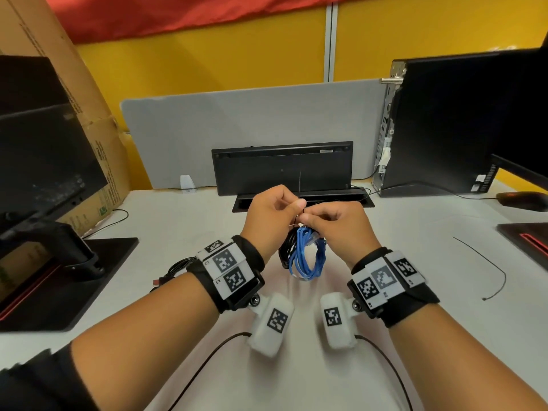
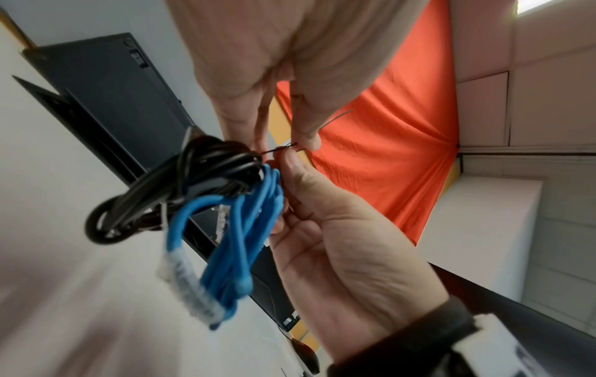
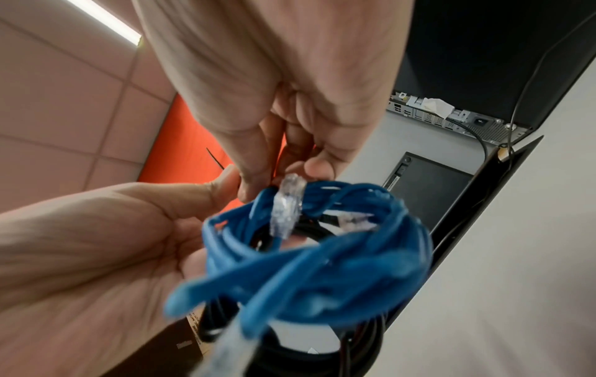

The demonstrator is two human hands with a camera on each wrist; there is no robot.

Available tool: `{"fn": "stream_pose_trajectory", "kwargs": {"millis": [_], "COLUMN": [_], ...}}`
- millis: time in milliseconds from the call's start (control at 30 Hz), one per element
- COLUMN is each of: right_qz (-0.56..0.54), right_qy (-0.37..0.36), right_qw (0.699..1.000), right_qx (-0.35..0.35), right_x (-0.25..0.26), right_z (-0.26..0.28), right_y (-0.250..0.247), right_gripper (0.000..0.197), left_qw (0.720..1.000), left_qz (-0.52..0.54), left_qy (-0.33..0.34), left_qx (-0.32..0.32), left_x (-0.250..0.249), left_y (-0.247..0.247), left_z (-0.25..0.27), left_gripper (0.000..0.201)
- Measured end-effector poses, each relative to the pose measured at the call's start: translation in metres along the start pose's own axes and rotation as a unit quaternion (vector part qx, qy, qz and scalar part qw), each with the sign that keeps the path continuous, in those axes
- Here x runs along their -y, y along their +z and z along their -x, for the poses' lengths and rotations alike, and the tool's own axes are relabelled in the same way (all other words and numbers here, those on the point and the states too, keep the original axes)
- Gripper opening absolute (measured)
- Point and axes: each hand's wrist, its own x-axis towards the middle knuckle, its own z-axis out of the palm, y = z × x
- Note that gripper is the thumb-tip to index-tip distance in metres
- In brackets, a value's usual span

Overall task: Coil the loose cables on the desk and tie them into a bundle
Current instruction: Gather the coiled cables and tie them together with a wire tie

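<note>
1. A black keyboard (image 1: pixel 281 167) stands on its long edge, underside forward, against a grey fabric desk divider (image 1: pixel 252 114).
2. A black desktop computer tower (image 1: pixel 439 120) sits at the right of the white desk (image 1: pixel 415 307), its rear ports facing the divider.
3. A large brown cardboard box (image 1: pixel 59 69) leans at the left, behind a black monitor (image 1: pixel 38 137).
4. A red cloth (image 1: pixel 178 13) hangs over the yellow partition wall (image 1: pixel 207 60).
5. A dark computer mouse (image 1: pixel 522 200) lies at the far right.
</note>
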Motion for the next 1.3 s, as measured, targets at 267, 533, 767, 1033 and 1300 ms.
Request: {"fn": "stream_pose_trajectory", "kwargs": {"millis": [267, 533, 767, 1033, 1300], "right_qz": [0.030, 0.008, 0.055, 0.072, 0.080], "right_qy": [-0.037, -0.054, -0.056, -0.043, -0.014], "right_qw": [0.999, 0.999, 0.996, 0.993, 0.992], "right_qx": [-0.004, 0.005, 0.031, 0.079, 0.092], "right_x": [0.002, -0.006, -0.012, -0.007, -0.005], "right_z": [0.003, 0.002, 0.001, 0.008, 0.012], "right_y": [0.001, -0.007, -0.013, -0.007, -0.010], "right_gripper": [0.010, 0.020, 0.012, 0.017, 0.017], "left_qw": [0.999, 0.996, 0.899, 0.691, 0.833], "left_qz": [0.031, -0.018, -0.381, -0.663, -0.502], "left_qy": [-0.013, -0.072, -0.109, -0.132, -0.159], "left_qx": [0.001, 0.052, 0.186, 0.254, 0.171], "left_x": [-0.002, -0.005, 0.003, 0.034, 0.026], "left_y": [0.004, -0.024, -0.090, -0.089, -0.093], "left_z": [0.007, -0.005, -0.017, -0.003, -0.011], "left_gripper": [0.019, 0.017, 0.018, 0.033, 0.015]}}
